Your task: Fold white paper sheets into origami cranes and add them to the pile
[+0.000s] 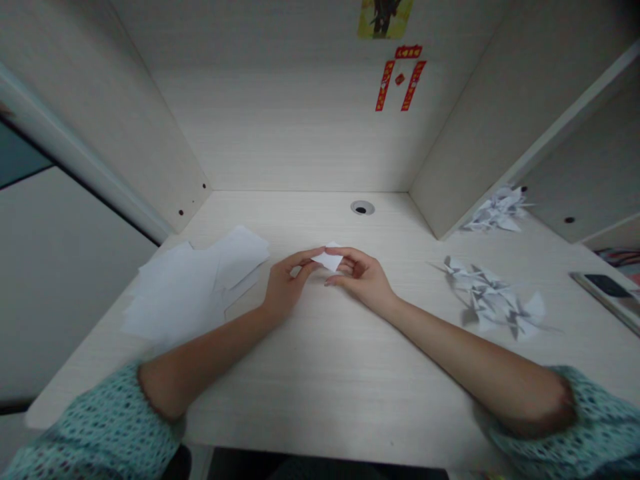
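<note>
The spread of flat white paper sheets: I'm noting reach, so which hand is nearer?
Left. The left hand is just right of the white paper sheets; the right hand is farther right, beyond the left.

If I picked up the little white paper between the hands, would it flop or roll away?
The little white paper probably won't flop much, because its edges look straight, without drooping. It likely won't roll, since it looks flat with pointy corners. It's probably light: it's small beside the left hand.
</note>
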### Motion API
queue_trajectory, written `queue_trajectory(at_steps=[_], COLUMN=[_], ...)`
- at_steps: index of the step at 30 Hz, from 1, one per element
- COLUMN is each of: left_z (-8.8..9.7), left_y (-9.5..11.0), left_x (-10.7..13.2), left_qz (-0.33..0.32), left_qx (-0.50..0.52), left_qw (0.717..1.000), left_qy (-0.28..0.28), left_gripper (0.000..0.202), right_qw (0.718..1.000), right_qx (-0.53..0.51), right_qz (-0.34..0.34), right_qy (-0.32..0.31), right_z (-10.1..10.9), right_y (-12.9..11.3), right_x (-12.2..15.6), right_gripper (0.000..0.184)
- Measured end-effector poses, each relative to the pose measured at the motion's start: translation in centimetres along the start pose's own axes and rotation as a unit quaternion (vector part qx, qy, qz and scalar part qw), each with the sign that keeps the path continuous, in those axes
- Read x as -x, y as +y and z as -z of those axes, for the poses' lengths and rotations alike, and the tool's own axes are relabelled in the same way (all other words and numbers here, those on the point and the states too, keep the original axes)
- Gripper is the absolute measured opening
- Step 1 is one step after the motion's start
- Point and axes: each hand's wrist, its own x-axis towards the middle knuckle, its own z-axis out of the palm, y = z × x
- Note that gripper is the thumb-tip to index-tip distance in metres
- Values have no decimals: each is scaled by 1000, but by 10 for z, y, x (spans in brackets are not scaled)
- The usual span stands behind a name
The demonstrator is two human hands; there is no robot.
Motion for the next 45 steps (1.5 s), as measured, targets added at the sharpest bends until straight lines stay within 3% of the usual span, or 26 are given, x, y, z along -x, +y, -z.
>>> queue_trajectory(at_steps=[12,18,22,29,38,45], left_z=[2,1,1,-2,-2,-2], left_y=[-3,1,2,1,0,0], left_x=[-2,-1,-2,-3,-2,-3], left_qz=[33,51,55,80,103,109], left_qx=[51,55,51,73,120,117], left_qw=[998,997,997,994,987,987], left_qy=[-6,4,13,14,11,33], left_gripper=[16,16,16,17,37,31], right_qw=[998,991,990,991,991,990], right_qx=[16,50,56,3,-3,7], right_qz=[13,58,43,-39,-27,-14], right_qy=[64,106,121,131,132,140], right_z=[1,2,0,-3,-5,-6], right_y=[-4,-2,-3,-3,-4,-3], right_x=[0,-2,-4,-2,-1,0], right_gripper=[19,7,8,15,14,16])
